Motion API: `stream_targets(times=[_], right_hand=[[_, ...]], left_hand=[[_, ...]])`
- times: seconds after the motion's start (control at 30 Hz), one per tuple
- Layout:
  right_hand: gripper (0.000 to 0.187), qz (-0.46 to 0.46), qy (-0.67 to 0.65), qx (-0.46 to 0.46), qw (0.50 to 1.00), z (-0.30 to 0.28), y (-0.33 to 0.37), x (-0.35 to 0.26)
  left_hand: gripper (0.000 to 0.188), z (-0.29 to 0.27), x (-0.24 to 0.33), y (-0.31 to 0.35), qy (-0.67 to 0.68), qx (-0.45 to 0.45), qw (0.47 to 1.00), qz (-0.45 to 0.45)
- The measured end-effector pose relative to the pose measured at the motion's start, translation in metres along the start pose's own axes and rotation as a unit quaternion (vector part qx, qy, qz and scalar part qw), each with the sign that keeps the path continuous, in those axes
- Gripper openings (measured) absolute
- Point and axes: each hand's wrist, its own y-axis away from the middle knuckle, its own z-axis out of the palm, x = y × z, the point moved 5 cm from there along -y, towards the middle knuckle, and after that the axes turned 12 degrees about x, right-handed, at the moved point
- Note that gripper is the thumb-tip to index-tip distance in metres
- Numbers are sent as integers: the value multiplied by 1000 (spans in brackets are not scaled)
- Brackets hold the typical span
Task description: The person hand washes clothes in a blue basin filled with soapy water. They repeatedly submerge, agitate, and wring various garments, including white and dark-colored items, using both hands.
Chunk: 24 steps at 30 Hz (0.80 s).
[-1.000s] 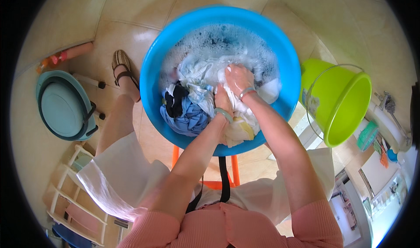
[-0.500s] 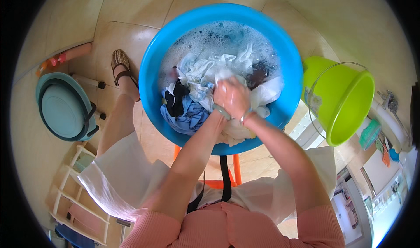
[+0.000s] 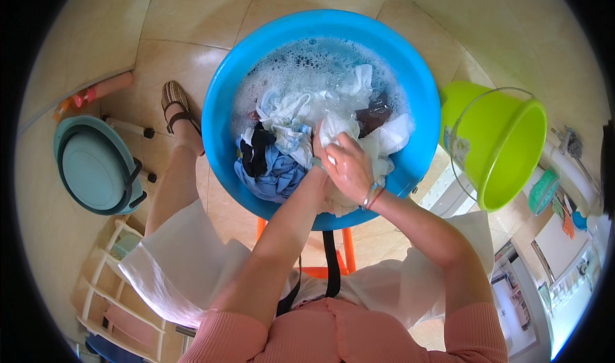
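Observation:
A round blue basin (image 3: 218, 84) holds foamy water and wet clothes. At its middle my right hand (image 3: 351, 169) is closed on a bunched white garment (image 3: 334, 127). My left hand (image 3: 318, 144) is closed on the same cloth, its fingers mostly hidden behind the garment and the right hand. More white laundry (image 3: 278, 112) floats to the left of the hands. Blue clothing (image 3: 272, 174) and a black piece (image 3: 258, 150) lie at the near left of the basin. A dark reddish garment (image 3: 375, 115) shows beyond my right hand, half under suds.
A lime-green bucket (image 3: 471, 142) with a wire handle tilts to the right of the basin. Grey-green nested tubs (image 3: 96, 171) lean at the left, above a cream rack (image 3: 96, 286). An orange stand (image 3: 348, 251) supports the basin. My sandalled foot (image 3: 174, 104) is at the left.
My right hand has shifted slightly right and nearer, and the two hands now sit a little apart. More of the white garment bulges up between them.

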Motion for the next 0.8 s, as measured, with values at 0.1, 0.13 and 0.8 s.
stream_targets(times=[0.1, 0.13, 0.8], right_hand=[[13, 18, 64, 20, 998, 33, -36, 38], [13, 41, 109, 13, 993, 43, -56, 53], [22, 46, 148, -43, 987, 64, -99, 62]], left_hand=[[37, -7, 7, -28, -103, 41, 987, -115], [37, -6, 11, -34, -139, 50, 977, -155], [35, -16, -1, -59, -174, 7, 963, -206]])
